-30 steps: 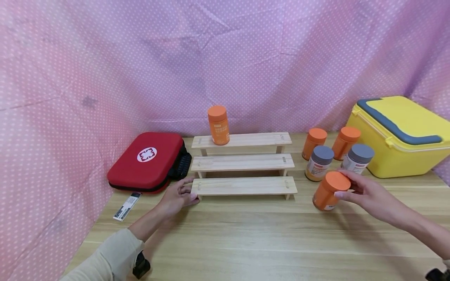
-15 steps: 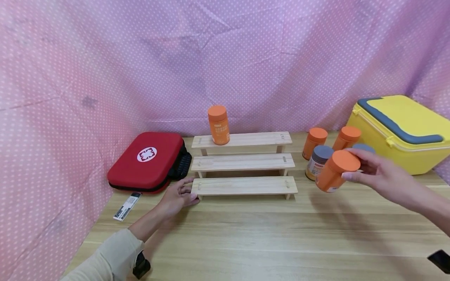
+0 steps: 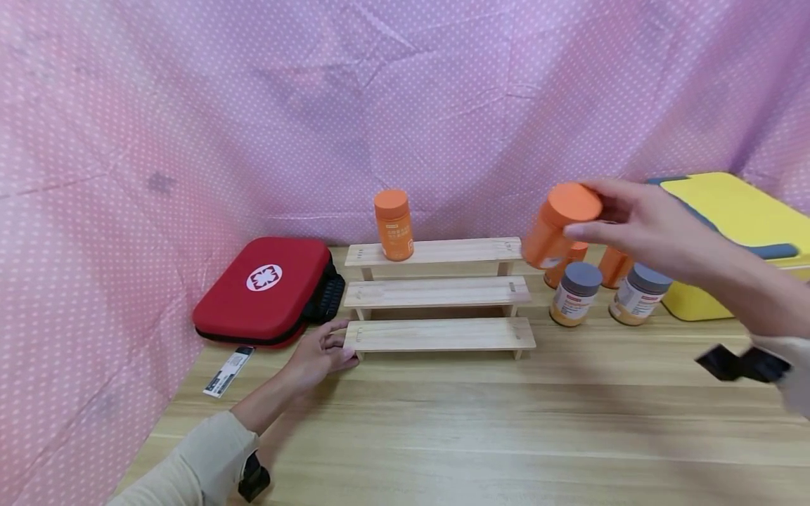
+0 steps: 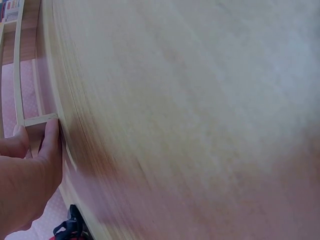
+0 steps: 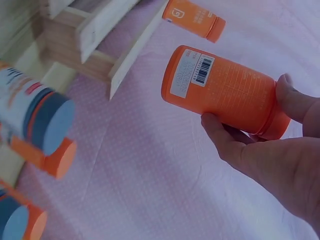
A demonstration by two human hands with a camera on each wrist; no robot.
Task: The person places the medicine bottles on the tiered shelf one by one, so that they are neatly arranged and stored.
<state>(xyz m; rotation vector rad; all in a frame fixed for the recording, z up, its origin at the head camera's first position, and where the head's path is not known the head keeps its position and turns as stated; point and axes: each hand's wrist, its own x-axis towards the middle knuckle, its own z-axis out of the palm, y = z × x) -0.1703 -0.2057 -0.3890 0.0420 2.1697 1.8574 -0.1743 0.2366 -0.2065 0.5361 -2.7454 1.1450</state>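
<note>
Okay, far left we have the red case [image 3: 262, 288], lid up, white round emblem on top, lying flat on the tabletop [image 3: 443, 429] against the pink dotted cloth [image 3: 380, 91]. Just in front of it, we see the card [image 3: 229, 371], flat and slanted, print too small for us to read. Next comes the left hand [image 3: 313, 362], sleeve pushed back, pinching the left end of the rack [image 3: 436, 335] at its lowest tier; the left wrist view gives us thumb and fingers on either side of the end piece. The rack is pale wood, three tiers stepping up toward the back. On its top tier, left of middle, we find the shelf bottle [image 3: 396, 230], orange, upright.

Right of the rack, we have the held bottle [image 3: 549, 232], orange, in the air and tilted, cap up, base toward the top tier's right end. The right hand [image 3: 652, 228] holds it round the cap end, fingers and thumb curled; the right wrist view shows us a barcode label near its base. Below, we count two grey-lidded jars [image 3: 574, 299] upright and apart, with two orange bottles [image 3: 615, 268] behind them, partly hidden. Far right, we see the yellow box [image 3: 740, 211], partly behind the right forearm.
</note>
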